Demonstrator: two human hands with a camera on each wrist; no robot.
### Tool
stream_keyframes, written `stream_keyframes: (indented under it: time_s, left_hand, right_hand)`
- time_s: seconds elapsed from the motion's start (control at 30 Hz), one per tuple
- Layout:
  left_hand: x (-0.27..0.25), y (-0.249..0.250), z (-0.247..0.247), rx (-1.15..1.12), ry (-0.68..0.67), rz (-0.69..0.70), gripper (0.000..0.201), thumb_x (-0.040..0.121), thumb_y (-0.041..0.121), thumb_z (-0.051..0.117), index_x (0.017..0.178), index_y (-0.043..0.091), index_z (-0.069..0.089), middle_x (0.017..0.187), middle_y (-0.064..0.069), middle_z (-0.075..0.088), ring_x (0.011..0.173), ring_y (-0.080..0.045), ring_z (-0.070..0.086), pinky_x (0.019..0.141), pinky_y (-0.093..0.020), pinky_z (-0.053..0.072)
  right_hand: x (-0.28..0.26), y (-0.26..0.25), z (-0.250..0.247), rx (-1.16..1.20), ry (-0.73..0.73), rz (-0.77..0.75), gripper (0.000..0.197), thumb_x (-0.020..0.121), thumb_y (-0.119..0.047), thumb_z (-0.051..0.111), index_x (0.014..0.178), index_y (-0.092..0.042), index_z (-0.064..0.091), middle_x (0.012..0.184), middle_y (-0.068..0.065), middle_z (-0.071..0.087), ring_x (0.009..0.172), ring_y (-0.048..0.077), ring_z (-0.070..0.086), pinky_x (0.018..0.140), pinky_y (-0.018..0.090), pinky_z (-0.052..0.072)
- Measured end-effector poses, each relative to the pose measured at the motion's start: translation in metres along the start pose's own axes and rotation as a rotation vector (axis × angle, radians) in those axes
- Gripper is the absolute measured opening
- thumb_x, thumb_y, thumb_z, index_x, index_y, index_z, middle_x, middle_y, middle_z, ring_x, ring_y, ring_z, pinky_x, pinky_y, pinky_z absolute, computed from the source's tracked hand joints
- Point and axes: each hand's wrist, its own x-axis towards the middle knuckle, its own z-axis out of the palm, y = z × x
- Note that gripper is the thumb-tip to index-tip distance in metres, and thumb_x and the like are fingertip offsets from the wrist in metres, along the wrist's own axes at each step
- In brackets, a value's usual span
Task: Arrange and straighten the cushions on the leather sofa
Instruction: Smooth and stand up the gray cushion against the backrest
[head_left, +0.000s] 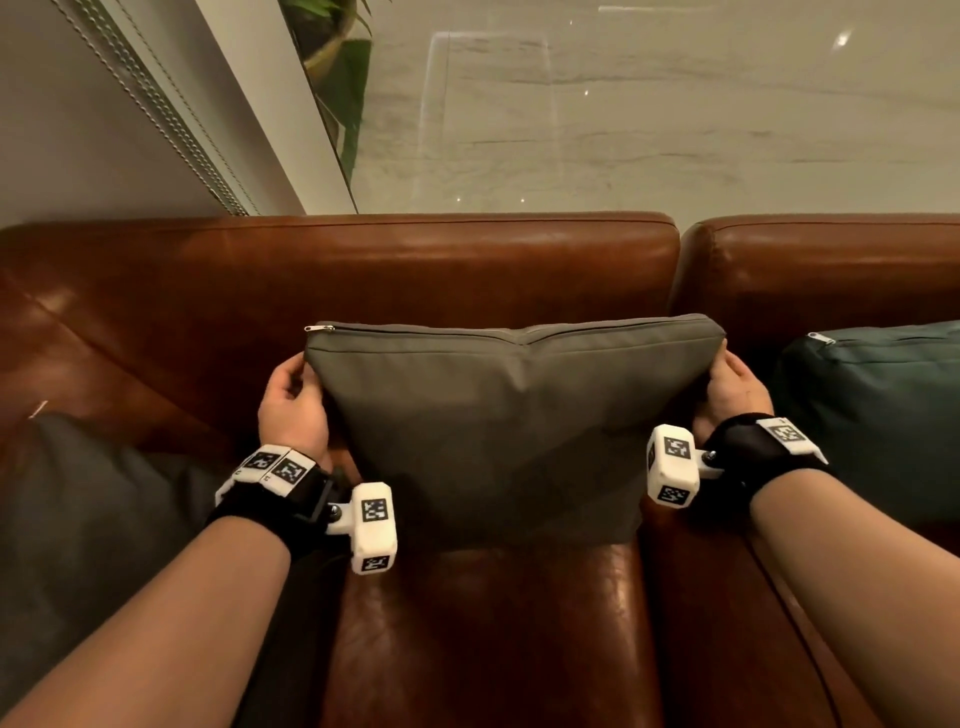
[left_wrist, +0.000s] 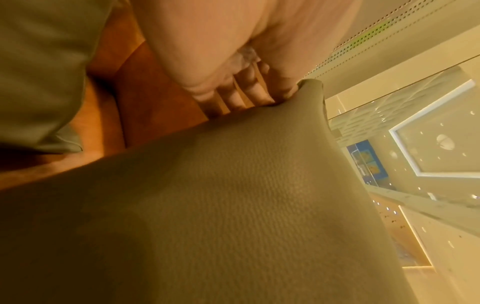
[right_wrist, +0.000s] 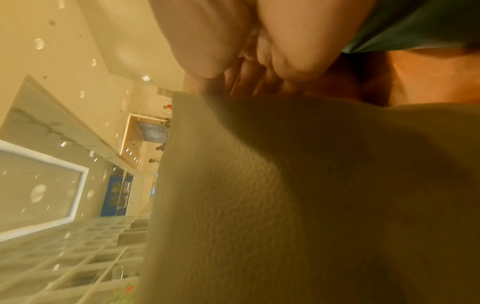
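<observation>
The grey cushion (head_left: 498, 431) stands upright on the seat of the brown leather sofa (head_left: 363, 270), its zipped edge on top and its back against the backrest, and both hands hold it by the upper corners. The left hand (head_left: 291, 410) has its fingers (left_wrist: 244, 90) curled behind the top left corner with the thumb at the front, and the right hand (head_left: 735, 389) pinches the top right corner in the same way. A dark green cushion (head_left: 878, 410) leans against the backrest just to the right, and a dark grey cushion (head_left: 104, 519) lies on the seat to the left.
</observation>
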Motion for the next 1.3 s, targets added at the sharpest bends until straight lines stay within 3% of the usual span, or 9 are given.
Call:
stream_keyframes:
  time_s: [0.13, 0.27, 0.37, 0.5, 0.6, 0.8, 1.0, 1.17, 1.3]
  left_hand:
    - [0.004, 0.013, 0.002, 0.092, 0.071, 0.013, 0.01, 0.092, 0.032, 0.056, 0.096, 0.029, 0.065, 0.104, -0.002, 0.069, 0.099, -0.024, 0.064, 0.093, -0.043, 0.053]
    - [0.024, 0.02, -0.006, 0.195, 0.085, 0.029, 0.012, 0.089, 0.027, 0.055, 0.087, 0.034, 0.065, 0.103, -0.004, 0.071, 0.097, -0.028, 0.065, 0.087, -0.045, 0.055]
    - [0.023, 0.018, -0.007, 0.168, 0.046, 0.052, 0.022, 0.083, 0.023, 0.05, 0.082, 0.041, 0.062, 0.101, -0.004, 0.068, 0.087, -0.026, 0.059, 0.074, -0.04, 0.046]
    - [0.011, -0.006, -0.013, 0.096, -0.091, 0.039, 0.016, 0.085, 0.042, 0.055, 0.1, 0.048, 0.061, 0.113, 0.0, 0.067, 0.105, -0.031, 0.064, 0.089, -0.051, 0.052]
    - [-0.003, -0.026, -0.011, 0.168, -0.177, 0.027, 0.023, 0.084, 0.049, 0.058, 0.103, 0.042, 0.067, 0.109, 0.002, 0.071, 0.104, -0.025, 0.066, 0.091, -0.048, 0.052]
    - [0.009, -0.009, -0.018, 0.498, -0.015, 0.294, 0.027, 0.094, 0.026, 0.057, 0.108, 0.007, 0.071, 0.1, -0.017, 0.071, 0.094, -0.03, 0.065, 0.08, -0.032, 0.044]
    - [0.016, -0.01, -0.033, 0.537, -0.121, 0.293, 0.031, 0.094, 0.031, 0.059, 0.114, 0.011, 0.071, 0.103, -0.01, 0.072, 0.098, -0.028, 0.067, 0.09, -0.039, 0.052]
    - [-0.005, -0.046, -0.029, 0.365, -0.22, 0.083, 0.032, 0.1, 0.036, 0.047, 0.127, 0.024, 0.059, 0.113, -0.002, 0.065, 0.107, -0.029, 0.064, 0.096, -0.051, 0.051]
    - [-0.022, -0.061, -0.013, 0.193, -0.028, 0.002, 0.03, 0.095, 0.032, 0.058, 0.121, 0.02, 0.066, 0.107, -0.007, 0.07, 0.097, -0.024, 0.067, 0.096, -0.045, 0.053]
  right_hand:
    - [-0.004, -0.019, 0.002, -0.335, 0.177, -0.123, 0.026, 0.089, -0.042, 0.065, 0.103, -0.022, 0.073, 0.105, 0.007, 0.071, 0.1, 0.024, 0.066, 0.091, 0.036, 0.052]
    - [-0.002, -0.029, 0.007, -0.467, 0.21, -0.253, 0.028, 0.093, -0.036, 0.059, 0.106, -0.016, 0.073, 0.103, 0.008, 0.07, 0.094, 0.018, 0.062, 0.083, 0.026, 0.045]
    - [-0.005, -0.023, 0.011, -0.404, 0.159, -0.217, 0.025, 0.093, -0.04, 0.059, 0.102, -0.021, 0.073, 0.095, 0.004, 0.07, 0.09, 0.017, 0.062, 0.091, 0.035, 0.052]
    - [-0.009, 0.008, -0.007, -0.201, -0.049, -0.031, 0.024, 0.089, -0.053, 0.06, 0.091, -0.034, 0.075, 0.103, 0.0, 0.073, 0.102, 0.021, 0.067, 0.097, 0.048, 0.051]
    - [-0.013, 0.026, -0.015, -0.268, -0.153, 0.016, 0.048, 0.063, -0.068, 0.074, 0.103, -0.042, 0.072, 0.118, 0.001, 0.07, 0.111, 0.023, 0.065, 0.098, 0.045, 0.05]
    - [-0.024, -0.012, -0.002, -0.742, 0.057, -0.243, 0.036, 0.086, -0.036, 0.071, 0.118, -0.021, 0.071, 0.116, 0.002, 0.071, 0.113, 0.019, 0.063, 0.098, 0.024, 0.044]
    - [-0.025, -0.001, -0.016, -0.629, -0.099, -0.17, 0.039, 0.087, -0.041, 0.068, 0.12, -0.02, 0.068, 0.112, 0.0, 0.069, 0.108, 0.018, 0.063, 0.091, 0.03, 0.048]
    - [-0.023, 0.048, -0.036, -0.272, -0.253, 0.064, 0.085, 0.044, -0.07, 0.083, 0.116, -0.027, 0.069, 0.116, 0.005, 0.071, 0.105, 0.021, 0.069, 0.088, 0.037, 0.055]
    - [-0.023, 0.055, -0.024, -0.326, -0.147, 0.0, 0.035, 0.059, -0.055, 0.085, 0.088, -0.038, 0.076, 0.102, 0.0, 0.075, 0.102, 0.02, 0.069, 0.093, 0.04, 0.054]
